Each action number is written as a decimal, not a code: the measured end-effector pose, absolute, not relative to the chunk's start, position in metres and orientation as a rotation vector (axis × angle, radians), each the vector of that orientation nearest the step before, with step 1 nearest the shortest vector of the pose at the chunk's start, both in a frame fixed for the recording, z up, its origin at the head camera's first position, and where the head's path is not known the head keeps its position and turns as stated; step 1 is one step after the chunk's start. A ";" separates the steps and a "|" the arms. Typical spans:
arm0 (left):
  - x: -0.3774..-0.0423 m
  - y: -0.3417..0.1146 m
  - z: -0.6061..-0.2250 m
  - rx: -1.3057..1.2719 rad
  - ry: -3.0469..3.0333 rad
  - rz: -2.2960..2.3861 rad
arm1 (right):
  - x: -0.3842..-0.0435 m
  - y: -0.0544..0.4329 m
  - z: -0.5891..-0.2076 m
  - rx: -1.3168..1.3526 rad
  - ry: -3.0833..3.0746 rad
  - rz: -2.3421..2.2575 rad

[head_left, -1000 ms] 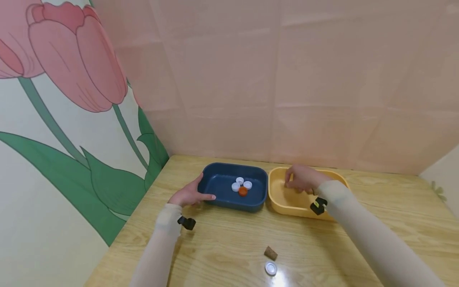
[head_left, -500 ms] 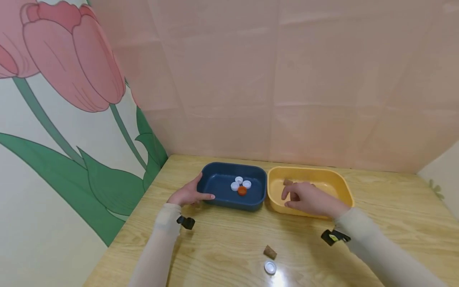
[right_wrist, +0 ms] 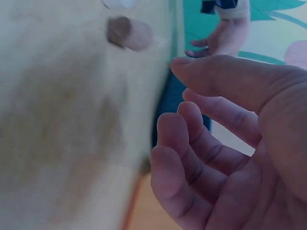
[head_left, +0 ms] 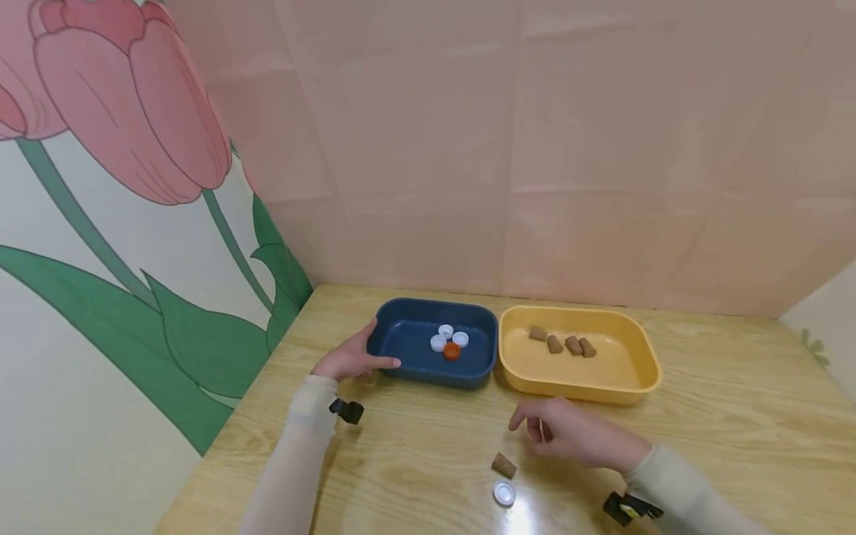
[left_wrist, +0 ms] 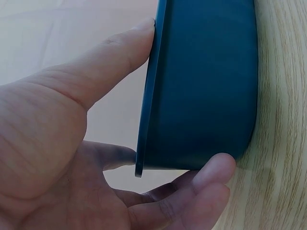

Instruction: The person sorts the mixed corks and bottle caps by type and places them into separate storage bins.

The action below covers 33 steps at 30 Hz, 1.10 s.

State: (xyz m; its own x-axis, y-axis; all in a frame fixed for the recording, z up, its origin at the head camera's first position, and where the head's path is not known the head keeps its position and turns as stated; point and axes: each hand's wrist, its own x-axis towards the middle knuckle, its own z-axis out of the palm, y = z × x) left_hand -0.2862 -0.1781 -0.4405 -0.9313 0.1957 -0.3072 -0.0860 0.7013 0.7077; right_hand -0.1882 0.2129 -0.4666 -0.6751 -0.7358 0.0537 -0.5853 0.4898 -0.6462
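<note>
My left hand (head_left: 351,359) holds the left end of a blue tray (head_left: 428,374), thumb against its rim (left_wrist: 153,62) and fingers round the corner. Several plastic bottle caps lie in it, white ones (head_left: 438,342) and an orange one (head_left: 452,351). Over the table, in front of the yellow tray (head_left: 568,388), my right hand (head_left: 568,435) hangs with loosely bent fingers and nothing between them. Just left of it, on the wood, lie a cork stopper (head_left: 504,466) and a white cap (head_left: 504,493). Several cork stoppers (head_left: 573,345) rest inside the yellow tray.
Both trays stand side by side near the back of the wooden table (head_left: 414,453). A pink sheet (head_left: 535,163) hangs behind them, and a tulip-painted wall (head_left: 120,148) rises on the left.
My right hand has come out of the yellow tray and moved towards the cork and cap on the table, uncovering the corks inside the tray. My left hand stays on the blue tray.
</note>
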 end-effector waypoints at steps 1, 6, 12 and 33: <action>-0.286 -0.178 -0.440 0.085 2.547 1.090 | -0.186 0.212 -0.470 -1.133 2.493 -0.966; -0.286 -0.178 -0.440 0.080 2.542 1.092 | -0.180 0.207 -0.484 -1.132 2.450 -1.007; -0.287 -0.178 -0.441 0.070 2.552 1.083 | -0.177 0.202 -0.495 -1.093 2.386 -1.050; -0.286 -0.178 -0.442 0.084 2.556 1.083 | -0.174 0.192 -0.505 -1.163 2.410 -1.010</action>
